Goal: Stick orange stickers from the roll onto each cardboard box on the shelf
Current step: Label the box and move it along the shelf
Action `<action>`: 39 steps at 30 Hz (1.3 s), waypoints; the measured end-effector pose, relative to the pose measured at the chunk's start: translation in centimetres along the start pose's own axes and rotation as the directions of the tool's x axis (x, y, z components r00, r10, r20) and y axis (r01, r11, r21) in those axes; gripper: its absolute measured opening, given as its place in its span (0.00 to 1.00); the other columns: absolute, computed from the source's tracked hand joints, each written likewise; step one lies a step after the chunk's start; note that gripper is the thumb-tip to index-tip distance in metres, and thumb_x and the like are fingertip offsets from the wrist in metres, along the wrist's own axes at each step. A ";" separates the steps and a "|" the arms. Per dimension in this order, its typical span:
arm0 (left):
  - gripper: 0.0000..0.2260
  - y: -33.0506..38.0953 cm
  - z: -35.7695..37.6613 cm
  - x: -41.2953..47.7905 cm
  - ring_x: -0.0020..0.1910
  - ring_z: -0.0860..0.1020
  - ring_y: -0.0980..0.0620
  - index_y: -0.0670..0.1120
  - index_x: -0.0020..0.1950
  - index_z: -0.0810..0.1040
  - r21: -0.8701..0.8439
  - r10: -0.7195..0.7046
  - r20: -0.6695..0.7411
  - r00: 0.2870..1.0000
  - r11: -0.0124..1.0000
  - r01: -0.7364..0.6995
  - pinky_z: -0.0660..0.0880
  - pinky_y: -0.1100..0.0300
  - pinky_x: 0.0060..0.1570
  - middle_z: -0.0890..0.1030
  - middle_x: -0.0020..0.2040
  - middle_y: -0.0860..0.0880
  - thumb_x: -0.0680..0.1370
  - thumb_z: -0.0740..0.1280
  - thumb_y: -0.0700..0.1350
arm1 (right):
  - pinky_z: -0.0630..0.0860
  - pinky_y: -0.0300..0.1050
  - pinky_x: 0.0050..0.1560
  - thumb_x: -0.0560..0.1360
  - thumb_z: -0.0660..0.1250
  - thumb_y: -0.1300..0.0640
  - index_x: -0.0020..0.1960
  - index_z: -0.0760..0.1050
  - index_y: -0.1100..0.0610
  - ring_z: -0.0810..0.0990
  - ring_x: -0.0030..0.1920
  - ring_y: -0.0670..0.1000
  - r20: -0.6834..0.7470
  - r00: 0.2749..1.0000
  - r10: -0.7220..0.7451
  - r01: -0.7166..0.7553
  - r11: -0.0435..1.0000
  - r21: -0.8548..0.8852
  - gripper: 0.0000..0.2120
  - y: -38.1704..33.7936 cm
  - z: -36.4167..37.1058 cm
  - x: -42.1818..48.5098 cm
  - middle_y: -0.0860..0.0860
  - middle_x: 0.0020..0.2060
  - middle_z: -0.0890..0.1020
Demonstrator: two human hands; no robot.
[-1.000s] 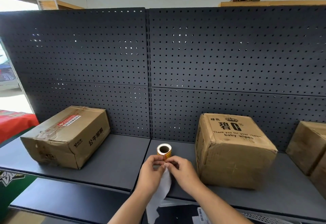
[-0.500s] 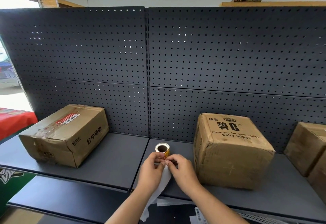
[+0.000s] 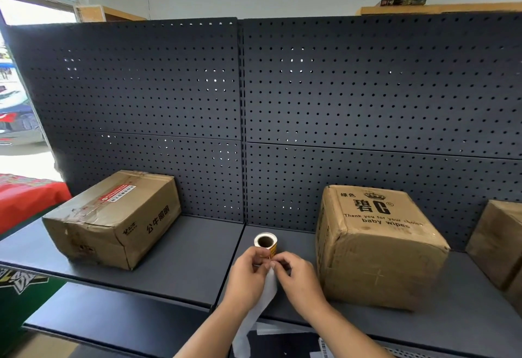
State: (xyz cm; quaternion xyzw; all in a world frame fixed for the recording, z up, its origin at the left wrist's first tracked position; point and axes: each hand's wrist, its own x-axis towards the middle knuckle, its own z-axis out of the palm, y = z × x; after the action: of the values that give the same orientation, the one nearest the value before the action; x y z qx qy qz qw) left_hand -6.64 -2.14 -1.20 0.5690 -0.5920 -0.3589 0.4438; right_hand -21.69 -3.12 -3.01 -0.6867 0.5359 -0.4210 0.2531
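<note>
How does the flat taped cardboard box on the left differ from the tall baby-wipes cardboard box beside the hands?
The flat taped cardboard box lies low and wide, with a red-and-white label on top. The tall baby-wipes cardboard box is squarer and bulged, with black print on top. Both rest on the dark shelf; neither shows an orange sticker.

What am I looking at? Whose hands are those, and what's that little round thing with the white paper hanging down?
The picture comes from a camera worn on a person's head, so you see what they see, looking down at their own two hands. The left hand holds a small sticker roll with orange stickers on it. The right hand pinches at the roll's edge, likely to peel a sticker. The white strip hanging down is the roll's backing paper. In front is a dark metal shelf with a holey back wall. On it sit cardboard boxes: a flat taped box on the left, a baby wipes box on the right, and another box at the edge.
</note>
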 end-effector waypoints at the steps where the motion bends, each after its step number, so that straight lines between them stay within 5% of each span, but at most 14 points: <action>1: 0.10 0.0 0.0 0.1 0.47 0.82 0.62 0.50 0.55 0.80 0.000 -0.002 0.000 1.000 1.000 0.002 0.75 0.74 0.47 0.85 0.48 0.49 0.81 0.68 0.35 | 0.80 0.41 0.48 0.80 0.70 0.55 0.52 0.84 0.49 0.82 0.47 0.42 -0.001 1.000 -0.005 0.005 1.000 0.003 0.04 0.0 0.0 0.0 0.42 0.45 0.84; 17: 0.10 0.4 0.5 0.2 0.51 0.84 0.52 0.44 0.58 0.80 -0.176 -0.037 0.042 0.998 0.983 0.044 0.79 0.67 0.50 0.86 0.50 0.44 0.79 0.73 0.36 | 0.82 0.49 0.46 0.79 0.71 0.58 0.47 0.83 0.46 0.83 0.43 0.45 -0.034 0.994 0.102 -0.096 0.984 0.150 0.07 0.3 -0.3 0.2 0.43 0.41 0.86; 25: 0.09 0.6 0.5 0.2 0.48 0.82 0.53 0.43 0.56 0.81 -0.138 -0.042 0.028 0.999 0.989 0.046 0.78 0.69 0.49 0.85 0.50 0.41 0.78 0.72 0.34 | 0.80 0.40 0.45 0.79 0.71 0.57 0.46 0.83 0.45 0.83 0.44 0.41 -0.047 0.995 0.083 -0.078 0.992 0.096 0.08 -0.1 -0.3 -0.2 0.41 0.40 0.86; 33: 0.14 0.7 -0.8 0.2 0.48 0.82 0.62 0.55 0.48 0.85 0.081 -0.027 -0.036 0.999 0.996 0.030 0.76 0.68 0.49 0.86 0.48 0.56 0.79 0.69 0.36 | 0.79 0.49 0.37 0.81 0.67 0.58 0.44 0.78 0.50 0.81 0.31 0.47 -0.109 0.983 0.146 -0.140 0.988 0.062 0.07 -0.2 -1.0 -0.2 0.50 0.33 0.82; 39: 0.14 1.0 -1.3 0.3 0.44 0.80 0.61 0.51 0.48 0.88 0.261 -0.058 -0.033 0.998 0.963 0.065 0.71 0.76 0.38 0.82 0.46 0.60 0.81 0.66 0.37 | 0.78 0.47 0.26 0.81 0.65 0.61 0.43 0.76 0.54 0.82 0.26 0.50 -0.162 0.961 0.225 -0.211 0.973 0.096 0.08 -1.0 -0.6 -0.4 0.54 0.29 0.82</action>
State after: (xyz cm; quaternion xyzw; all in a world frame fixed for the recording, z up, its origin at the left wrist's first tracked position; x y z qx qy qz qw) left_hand -5.73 -2.27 0.24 0.6452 -0.6105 -0.2840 0.3610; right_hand -21.67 -2.34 -2.01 -0.5743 0.6113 -0.4686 0.2772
